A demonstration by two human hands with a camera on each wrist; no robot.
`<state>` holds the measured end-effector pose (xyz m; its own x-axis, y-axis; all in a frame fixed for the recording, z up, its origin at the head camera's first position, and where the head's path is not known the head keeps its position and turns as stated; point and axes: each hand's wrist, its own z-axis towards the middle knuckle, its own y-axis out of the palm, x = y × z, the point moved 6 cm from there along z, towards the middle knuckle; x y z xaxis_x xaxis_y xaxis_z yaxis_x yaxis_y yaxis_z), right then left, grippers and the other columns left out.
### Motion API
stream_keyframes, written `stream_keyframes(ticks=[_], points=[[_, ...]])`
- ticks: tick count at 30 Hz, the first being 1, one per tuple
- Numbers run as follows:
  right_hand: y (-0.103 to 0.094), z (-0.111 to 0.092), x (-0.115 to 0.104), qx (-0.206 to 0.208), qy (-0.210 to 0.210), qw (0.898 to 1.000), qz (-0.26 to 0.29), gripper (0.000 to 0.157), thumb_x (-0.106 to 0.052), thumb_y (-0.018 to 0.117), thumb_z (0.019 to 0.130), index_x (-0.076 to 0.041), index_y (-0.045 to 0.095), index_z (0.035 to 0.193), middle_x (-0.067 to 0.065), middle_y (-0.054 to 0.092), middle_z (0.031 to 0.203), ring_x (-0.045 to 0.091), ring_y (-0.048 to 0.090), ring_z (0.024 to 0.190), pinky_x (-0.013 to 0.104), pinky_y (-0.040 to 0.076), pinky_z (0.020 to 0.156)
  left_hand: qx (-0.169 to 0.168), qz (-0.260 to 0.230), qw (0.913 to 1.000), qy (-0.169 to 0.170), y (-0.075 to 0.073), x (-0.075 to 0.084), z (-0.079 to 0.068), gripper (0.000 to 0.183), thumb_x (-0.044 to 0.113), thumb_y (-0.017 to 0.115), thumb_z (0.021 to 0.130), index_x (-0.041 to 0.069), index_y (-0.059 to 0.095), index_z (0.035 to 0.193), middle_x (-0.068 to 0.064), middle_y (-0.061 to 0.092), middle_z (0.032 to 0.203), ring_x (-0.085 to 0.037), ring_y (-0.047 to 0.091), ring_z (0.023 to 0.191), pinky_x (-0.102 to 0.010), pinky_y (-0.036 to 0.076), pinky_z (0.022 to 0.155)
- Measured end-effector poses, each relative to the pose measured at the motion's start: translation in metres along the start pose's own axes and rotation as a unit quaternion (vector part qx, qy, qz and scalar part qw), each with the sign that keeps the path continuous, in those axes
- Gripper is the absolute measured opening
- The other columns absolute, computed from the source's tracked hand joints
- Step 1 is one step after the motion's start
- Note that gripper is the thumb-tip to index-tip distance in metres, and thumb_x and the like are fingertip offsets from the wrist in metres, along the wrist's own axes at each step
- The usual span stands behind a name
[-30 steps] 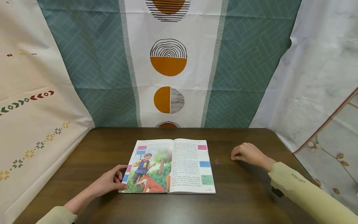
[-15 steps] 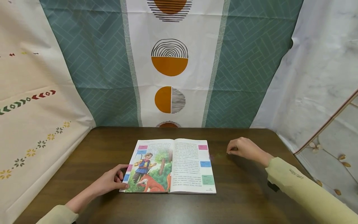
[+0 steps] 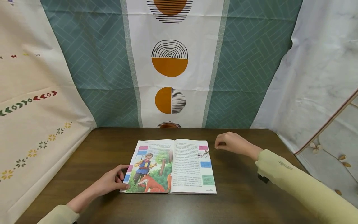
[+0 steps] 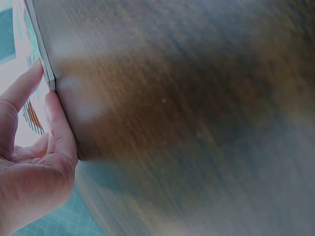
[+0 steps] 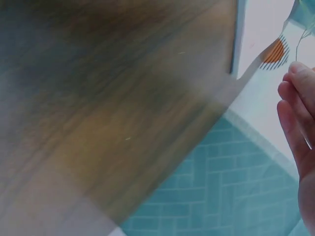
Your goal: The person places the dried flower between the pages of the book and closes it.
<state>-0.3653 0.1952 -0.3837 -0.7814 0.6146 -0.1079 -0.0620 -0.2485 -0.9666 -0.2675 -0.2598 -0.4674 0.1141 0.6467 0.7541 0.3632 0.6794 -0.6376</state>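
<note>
An open book point(image 3: 187, 174) lies on the brown table, an illustration of a person and a fox on its left page. At its lower left corner my left hand point(image 3: 112, 180) holds the edge, thumb on the page. The left wrist view has the thumb point(image 4: 32, 81) on top and the fingers against the book's corner point(image 4: 50, 82). My right hand point(image 3: 233, 143), raised beside the upper right of the book, pinches the thin stem of a small dried flower sprig point(image 3: 203, 154). The sprig's branching tip shows in front of the right page. The right wrist view shows the pinching fingertips point(image 5: 297, 68).
The dark wooden table point(image 3: 179, 208) surrounds the book. Behind it hangs a green and white patterned cloth point(image 3: 237, 77). A cream cloth point(image 3: 36, 130) borders the left side and a pale floral cloth point(image 3: 321, 77) the right.
My right hand has moved left and away from me, carrying the sprig from over the table to in front of the right page. The left hand and the book stay in place.
</note>
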Motion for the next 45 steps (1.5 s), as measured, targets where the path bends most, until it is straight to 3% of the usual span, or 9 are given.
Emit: stream_keyframes(ticks=[14,26,35,45], points=[[0.003,0.041,-0.028,-0.062,-0.001,0.997,0.046,0.008,-0.016,0.075,0.088,-0.021,0.07,0.084,-0.011,0.064,0.079,0.004,0.051,0.067,0.02,0.047,0.066,-0.007,-0.004,0.9999,-0.007,0.002,-0.003,-0.002,0.084,0.027,0.081,0.082,-0.001,0.035,0.146,-0.008,0.049,0.091,-0.009,0.05,0.072,-0.024,0.042,0.06],[0.012,0.065,-0.04,-0.077,-0.018,0.995,0.064,0.008,-0.014,0.072,0.088,-0.02,0.068,0.085,-0.009,0.064,0.082,0.02,0.062,0.077,0.022,0.046,0.069,-0.007,0.0,1.0,0.006,0.002,-0.001,-0.001,0.082,0.026,0.08,0.083,-0.002,0.035,0.146,-0.008,0.049,0.091,-0.007,0.05,0.071,-0.023,0.042,0.06],[0.015,0.076,-0.042,-0.082,-0.012,0.995,0.054,0.01,-0.014,0.072,0.088,-0.021,0.068,0.083,-0.01,0.064,0.082,0.004,0.053,0.074,0.022,0.048,0.072,-0.004,0.005,0.9999,0.011,0.001,-0.001,-0.001,0.082,0.026,0.08,0.083,-0.002,0.036,0.145,-0.008,0.049,0.091,-0.007,0.05,0.071,-0.023,0.041,0.061],[0.015,0.081,-0.044,-0.091,-0.008,0.995,0.051,0.007,-0.015,0.072,0.088,-0.019,0.069,0.084,-0.008,0.066,0.084,0.022,0.065,0.083,0.025,0.05,0.076,-0.006,0.0,0.9999,0.011,0.0,0.0,-0.001,0.081,0.026,0.079,0.083,-0.002,0.036,0.146,-0.008,0.049,0.091,-0.007,0.05,0.071,-0.023,0.042,0.061]])
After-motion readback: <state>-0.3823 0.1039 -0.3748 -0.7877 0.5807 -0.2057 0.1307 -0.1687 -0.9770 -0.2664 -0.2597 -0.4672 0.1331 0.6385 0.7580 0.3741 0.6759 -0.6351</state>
